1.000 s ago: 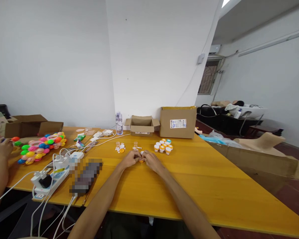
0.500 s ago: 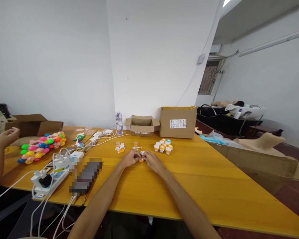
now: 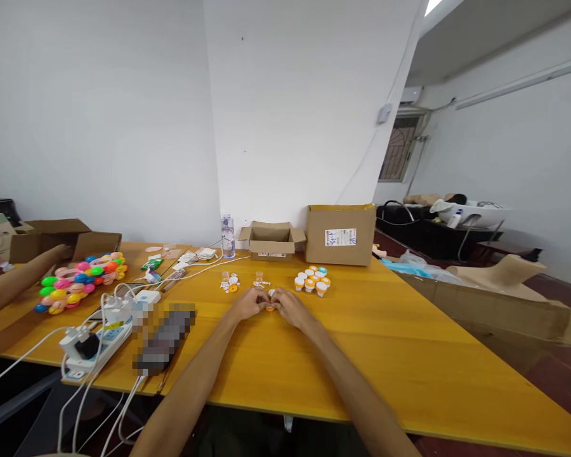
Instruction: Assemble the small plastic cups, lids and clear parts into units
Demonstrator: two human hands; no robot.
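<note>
A small, round, orange plastic piece (image 3: 270,309) is pinched low between the fingertips of the left hand (image 3: 248,304) and right hand (image 3: 289,306), each grip closed on it and partly hiding it, above the yellow-brown wooden tabletop (image 3: 361,355), inward from its near edge. Small white-and-orange-lidded tubs (image 3: 309,284) are clustered beyond the right hand. Near the far edge, a large brown cardboard box (image 3: 315,236) is marked with a white printed label (image 3: 334,237), blue-scribbled, its text too small to be read.
</note>
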